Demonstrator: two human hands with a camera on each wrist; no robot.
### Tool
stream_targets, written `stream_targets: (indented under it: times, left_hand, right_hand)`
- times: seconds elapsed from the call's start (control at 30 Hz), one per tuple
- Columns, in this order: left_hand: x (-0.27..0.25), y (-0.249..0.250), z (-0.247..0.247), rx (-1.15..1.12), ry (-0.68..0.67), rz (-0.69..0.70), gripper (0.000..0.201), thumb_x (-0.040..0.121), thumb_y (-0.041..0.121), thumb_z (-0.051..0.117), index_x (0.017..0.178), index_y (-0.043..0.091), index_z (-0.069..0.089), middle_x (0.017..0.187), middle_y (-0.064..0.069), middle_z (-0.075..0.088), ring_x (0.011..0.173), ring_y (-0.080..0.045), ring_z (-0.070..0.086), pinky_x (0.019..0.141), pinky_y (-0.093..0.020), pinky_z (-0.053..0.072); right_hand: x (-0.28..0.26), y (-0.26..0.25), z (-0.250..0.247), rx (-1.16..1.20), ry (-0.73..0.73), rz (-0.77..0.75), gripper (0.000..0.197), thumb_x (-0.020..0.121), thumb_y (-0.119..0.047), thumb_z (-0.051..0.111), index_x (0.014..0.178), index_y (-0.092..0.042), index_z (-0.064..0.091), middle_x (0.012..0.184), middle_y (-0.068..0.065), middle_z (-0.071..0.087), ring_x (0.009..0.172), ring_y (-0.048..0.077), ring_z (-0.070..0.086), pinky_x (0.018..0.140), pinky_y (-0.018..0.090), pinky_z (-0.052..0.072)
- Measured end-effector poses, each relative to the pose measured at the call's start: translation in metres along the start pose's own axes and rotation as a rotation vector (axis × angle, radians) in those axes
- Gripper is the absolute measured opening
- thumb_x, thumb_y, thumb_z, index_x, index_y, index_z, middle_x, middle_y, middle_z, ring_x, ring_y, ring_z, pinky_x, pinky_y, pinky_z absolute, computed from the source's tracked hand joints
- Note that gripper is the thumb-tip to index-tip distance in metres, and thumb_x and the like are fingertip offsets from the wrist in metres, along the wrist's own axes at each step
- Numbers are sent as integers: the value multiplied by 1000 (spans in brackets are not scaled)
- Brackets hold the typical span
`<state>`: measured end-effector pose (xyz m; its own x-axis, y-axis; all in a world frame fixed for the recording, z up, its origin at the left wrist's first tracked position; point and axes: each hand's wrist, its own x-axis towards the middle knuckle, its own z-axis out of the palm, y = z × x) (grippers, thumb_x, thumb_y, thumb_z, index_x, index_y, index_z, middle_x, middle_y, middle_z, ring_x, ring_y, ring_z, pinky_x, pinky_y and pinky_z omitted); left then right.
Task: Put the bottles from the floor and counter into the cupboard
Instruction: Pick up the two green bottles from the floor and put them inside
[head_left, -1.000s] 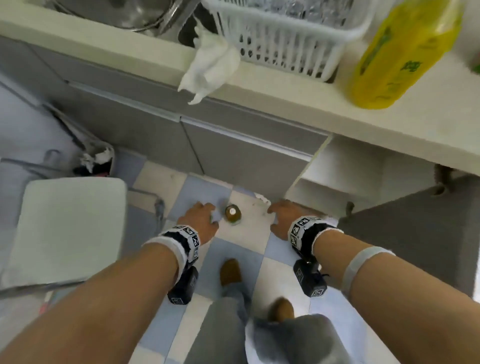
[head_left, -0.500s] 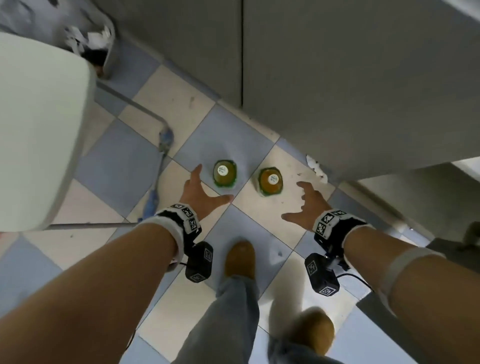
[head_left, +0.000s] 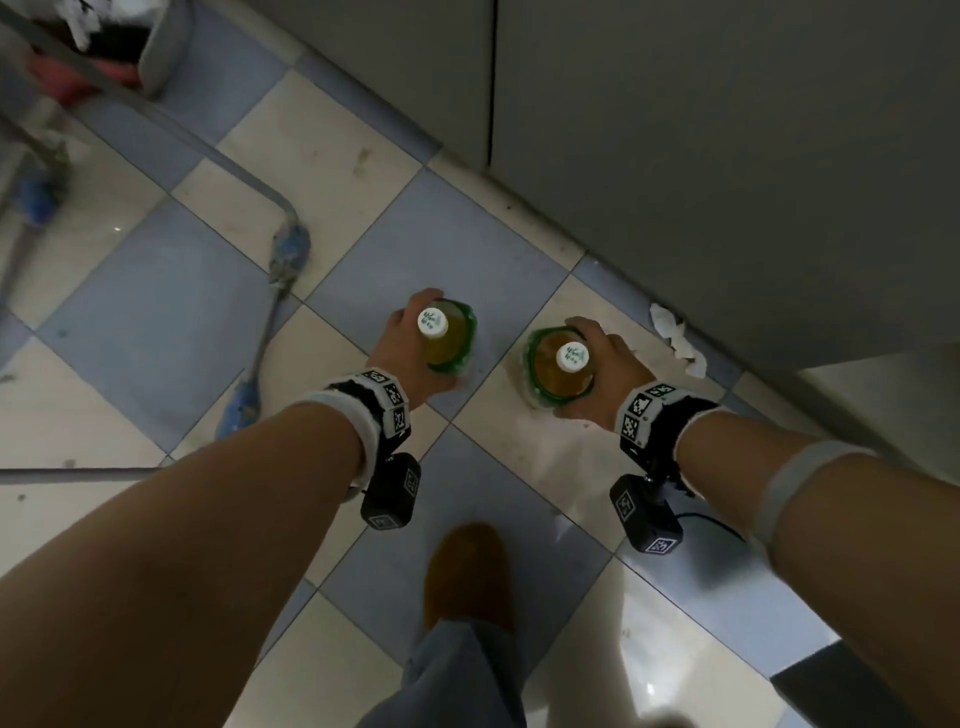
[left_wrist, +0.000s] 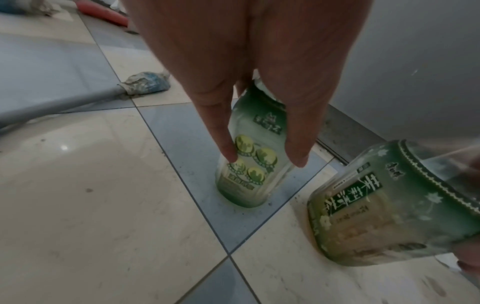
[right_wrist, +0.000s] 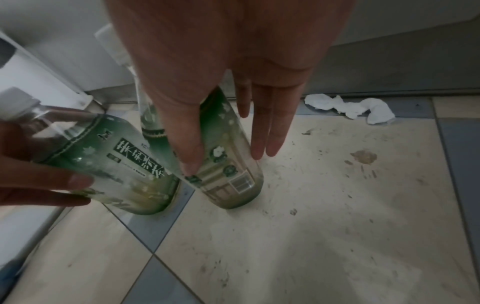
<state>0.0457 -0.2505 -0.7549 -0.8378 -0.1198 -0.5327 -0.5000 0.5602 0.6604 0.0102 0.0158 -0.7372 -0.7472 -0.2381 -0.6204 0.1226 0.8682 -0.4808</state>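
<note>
Bottles of amber tea with green labels and white caps, left bottle (head_left: 448, 340) standing on a blue floor tile, left hand (head_left: 402, 358) wrapped around it, right bottle (head_left: 561, 366) on a cream tile, gripped by right hand (head_left: 608, 376), checkered floor (head_left: 156, 322) scuffed, crumpled tissue (head_left: 678, 340) beside grey cupboard doors (head_left: 727, 156), chair leg (head_left: 270, 312) to the left.

Head cam looks steeply down from above at the tiled floor (head_left: 156, 322) by the cupboard doors (head_left: 727, 156), while both wrist cams sit low and close, looking along each palm toward the floor, all three sharing the two bottles (head_left: 448, 340) and surrounding tiles.
</note>
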Motion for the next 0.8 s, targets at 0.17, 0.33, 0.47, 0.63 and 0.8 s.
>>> stream_targets:
  times: [0.17, 0.33, 0.47, 0.63, 0.8]
  left_hand:
    - [-26, 24, 7, 49, 37, 23, 106, 50, 31, 93, 140, 36, 37, 135, -10, 55, 119, -33, 58, 102, -51, 51]
    - [-82, 81, 13, 9, -50, 32, 110, 41, 48, 87, 138, 42, 36, 136, -4, 55, 121, -31, 59, 105, -55, 49]
    - [-140, 140, 16, -2, -151, 30, 107, 44, 39, 90, 136, 47, 36, 132, -1, 57, 118, -29, 60, 105, -49, 49]
    - [-217, 231, 13, 23, -285, 91, 109, 49, 31, 95, 139, 47, 36, 132, 2, 55, 119, -22, 58, 104, -39, 46]
    - [-278, 328, 7, 82, -411, 191, 110, 46, 33, 96, 137, 51, 38, 133, 6, 56, 122, -20, 59, 107, -45, 50]
  right_hand:
    - [-31, -2, -15, -116, -23, 7, 111, 53, -41, 90, 143, -32, 24, 138, 5, 48, 117, 33, 56, 96, 43, 48]
    - [-124, 4, -50, -27, 0, 129, 107, 53, -46, 90, 139, -33, 27, 137, 1, 50, 116, 32, 58, 97, 43, 49]
    - [-216, 3, -95, 44, 39, 254, 105, 51, -43, 92, 137, -35, 32, 135, -1, 53, 116, 30, 59, 98, 41, 49]
    - [-326, -7, -160, 155, 124, 402, 108, 52, -41, 91, 140, -34, 28, 136, -2, 51, 117, 29, 58, 99, 39, 48]
    - [-419, -14, -216, 324, 255, 541, 107, 50, -37, 93, 138, -32, 31, 134, 2, 53, 116, 30, 58, 94, 38, 51]
